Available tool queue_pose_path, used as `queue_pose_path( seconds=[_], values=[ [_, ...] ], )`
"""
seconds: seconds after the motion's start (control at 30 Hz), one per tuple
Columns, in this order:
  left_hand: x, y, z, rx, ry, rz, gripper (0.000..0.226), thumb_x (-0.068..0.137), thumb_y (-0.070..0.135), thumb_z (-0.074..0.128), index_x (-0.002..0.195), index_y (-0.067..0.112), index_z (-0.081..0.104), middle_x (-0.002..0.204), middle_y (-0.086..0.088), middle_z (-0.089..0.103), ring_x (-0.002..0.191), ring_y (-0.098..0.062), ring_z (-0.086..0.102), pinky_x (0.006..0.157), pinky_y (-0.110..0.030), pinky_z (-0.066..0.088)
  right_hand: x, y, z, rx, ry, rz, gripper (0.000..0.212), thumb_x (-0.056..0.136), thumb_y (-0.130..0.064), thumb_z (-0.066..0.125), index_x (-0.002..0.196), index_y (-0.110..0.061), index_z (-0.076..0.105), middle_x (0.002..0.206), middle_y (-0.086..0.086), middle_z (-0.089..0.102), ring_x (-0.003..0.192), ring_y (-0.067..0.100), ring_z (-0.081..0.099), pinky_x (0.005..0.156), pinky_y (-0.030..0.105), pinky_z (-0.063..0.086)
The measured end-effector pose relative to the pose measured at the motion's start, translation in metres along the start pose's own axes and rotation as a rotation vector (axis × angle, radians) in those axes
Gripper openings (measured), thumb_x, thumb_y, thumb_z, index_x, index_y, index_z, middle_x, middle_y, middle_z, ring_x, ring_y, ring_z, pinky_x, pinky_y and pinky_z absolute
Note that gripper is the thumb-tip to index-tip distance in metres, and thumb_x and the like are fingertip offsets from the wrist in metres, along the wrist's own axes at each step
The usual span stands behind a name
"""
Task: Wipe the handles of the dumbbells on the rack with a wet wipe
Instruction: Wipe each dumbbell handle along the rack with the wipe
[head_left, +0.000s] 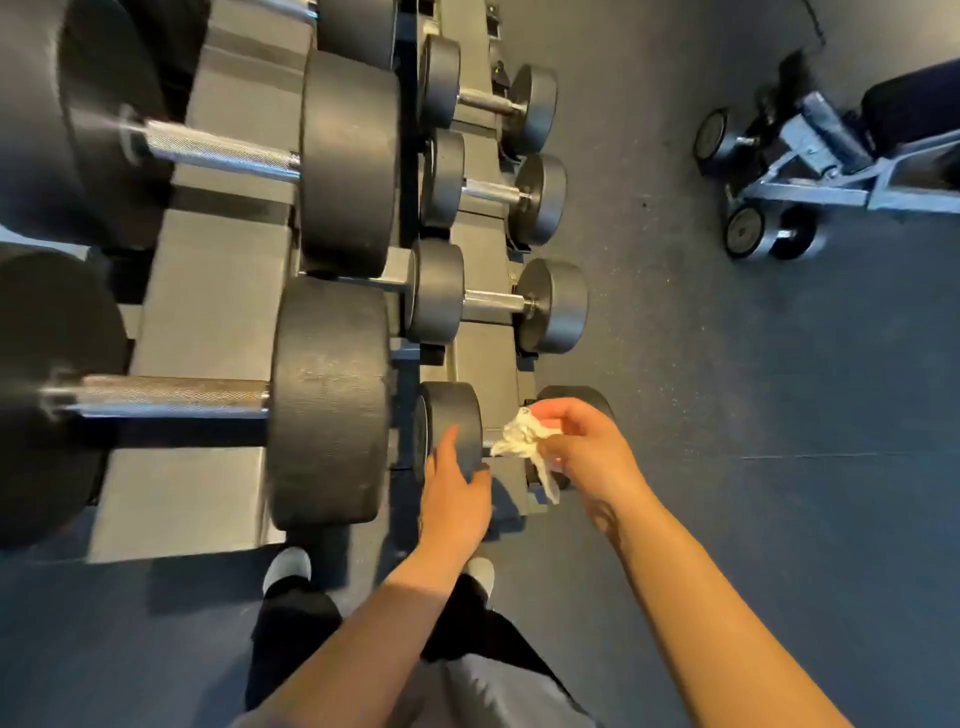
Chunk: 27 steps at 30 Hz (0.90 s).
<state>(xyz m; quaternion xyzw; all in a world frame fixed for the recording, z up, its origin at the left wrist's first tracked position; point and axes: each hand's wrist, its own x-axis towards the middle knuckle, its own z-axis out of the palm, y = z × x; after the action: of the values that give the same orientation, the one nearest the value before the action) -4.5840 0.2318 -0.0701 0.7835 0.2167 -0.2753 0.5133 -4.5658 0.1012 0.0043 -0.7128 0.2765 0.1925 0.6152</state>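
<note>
My right hand (582, 447) pinches a crumpled white wet wipe (522, 441) against the handle of the nearest small dumbbell (452, 415) on the lower shelf of the rack (488, 364). That handle is almost fully hidden by the wipe and hand. My left hand (454, 486) cups the dumbbell's left black head, with the fingers up its face and the thumb wrapped round its lower rim. Further small dumbbells (496, 301) with bare chrome handles sit above it on the same shelf.
Two large dumbbells (208, 150) with knurled handles lie on the upper shelf at left. A blue bench frame with wheels (810, 171) stands on the dark floor at the upper right. My feet (291, 566) are close to the rack's base.
</note>
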Motion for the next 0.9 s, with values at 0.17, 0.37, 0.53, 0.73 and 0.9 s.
queue_pose_path(
  seconds=[0.17, 0.37, 0.53, 0.73, 0.9],
  values=[
    [-0.080, 0.007, -0.081, 0.099, -0.242, 0.256, 0.013, 0.096, 0.026, 0.055, 0.090, 0.033, 0.064, 0.091, 0.005, 0.069, 0.083, -0.010, 0.063, 0.082, -0.031, 0.051, -0.043, -0.036, 0.041, 0.135, -0.022, -0.087, 0.006, 0.093, -0.012, 0.058, 0.093, -0.013, 0.064, 0.086, 0.003, 0.069, 0.074, 0.012, 0.063, 0.057, 0.019, 0.048],
    [-0.125, 0.018, -0.223, 0.131, 0.015, 0.699, 0.019, 0.089, 0.038, 0.055, 0.083, 0.027, 0.070, 0.080, 0.017, 0.065, 0.076, -0.002, 0.061, 0.066, -0.016, 0.046, -0.089, -0.089, 0.117, 0.091, 0.169, -0.499, 0.005, 0.086, -0.008, 0.067, 0.088, -0.009, 0.062, 0.075, -0.006, 0.064, 0.070, 0.005, 0.060, 0.061, 0.013, 0.047],
    [-0.114, 0.031, -0.326, 0.421, 0.429, 1.162, 0.025, 0.090, 0.028, 0.053, 0.088, 0.014, 0.074, 0.085, 0.006, 0.070, 0.083, -0.004, 0.059, 0.074, -0.016, 0.046, -0.102, -0.108, 0.191, -0.298, 0.318, -0.827, 0.009, 0.087, -0.011, 0.065, 0.086, -0.019, 0.061, 0.084, -0.006, 0.058, 0.075, 0.004, 0.052, 0.068, 0.008, 0.040],
    [-0.046, 0.049, -0.397, 0.832, 0.277, 1.157, 0.046, 0.088, 0.050, 0.047, 0.119, 0.022, 0.066, 0.126, -0.002, 0.060, 0.125, -0.024, 0.049, 0.102, -0.050, 0.038, -0.084, -0.096, 0.277, -1.076, 0.318, -0.748, 0.035, 0.074, -0.011, 0.074, 0.106, -0.011, 0.061, 0.110, 0.005, 0.054, 0.097, 0.025, 0.054, 0.074, 0.026, 0.043],
    [-0.030, 0.044, -0.398, 0.533, 0.111, 1.180, 0.039, 0.088, 0.042, 0.052, 0.117, 0.022, 0.068, 0.128, -0.001, 0.059, 0.130, -0.020, 0.044, 0.102, -0.057, 0.039, -0.085, -0.093, 0.290, -0.572, 0.274, -0.547, 0.039, 0.088, 0.001, 0.054, 0.123, -0.015, 0.061, 0.126, 0.000, 0.057, 0.118, 0.014, 0.050, 0.103, 0.020, 0.035]
  ],
)
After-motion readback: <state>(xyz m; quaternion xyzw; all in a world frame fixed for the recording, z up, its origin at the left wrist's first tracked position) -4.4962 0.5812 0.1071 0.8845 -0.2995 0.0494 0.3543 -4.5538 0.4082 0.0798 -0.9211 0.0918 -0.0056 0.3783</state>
